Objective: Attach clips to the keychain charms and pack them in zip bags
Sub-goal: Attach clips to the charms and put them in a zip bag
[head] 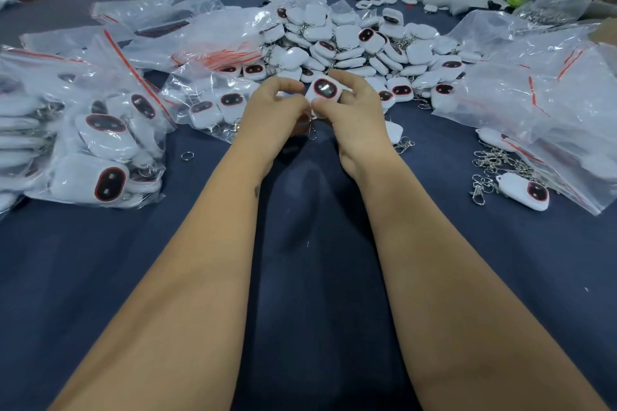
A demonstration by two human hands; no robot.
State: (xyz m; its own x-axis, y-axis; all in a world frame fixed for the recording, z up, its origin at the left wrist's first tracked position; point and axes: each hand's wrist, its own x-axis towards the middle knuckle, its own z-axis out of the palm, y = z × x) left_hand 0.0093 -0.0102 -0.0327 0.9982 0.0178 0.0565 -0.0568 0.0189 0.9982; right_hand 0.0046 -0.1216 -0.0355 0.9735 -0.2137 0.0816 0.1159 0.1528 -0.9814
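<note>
Pinching one glossy white charm — both hands, left hand, right hand.

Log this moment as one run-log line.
step: clip fitting | left hand: pinching at charm's edge | right hand: holding charm | clip: hanging below charm | loose charms: piled behind | packed bags: left

Both hands meet mid-table over dark blue cloth. R hand grips white charm, dark oval face up; L hand pinches at its lower edge. Metal clip hangs below. Loose charm pile just behind; filled zip bags at left.
</note>
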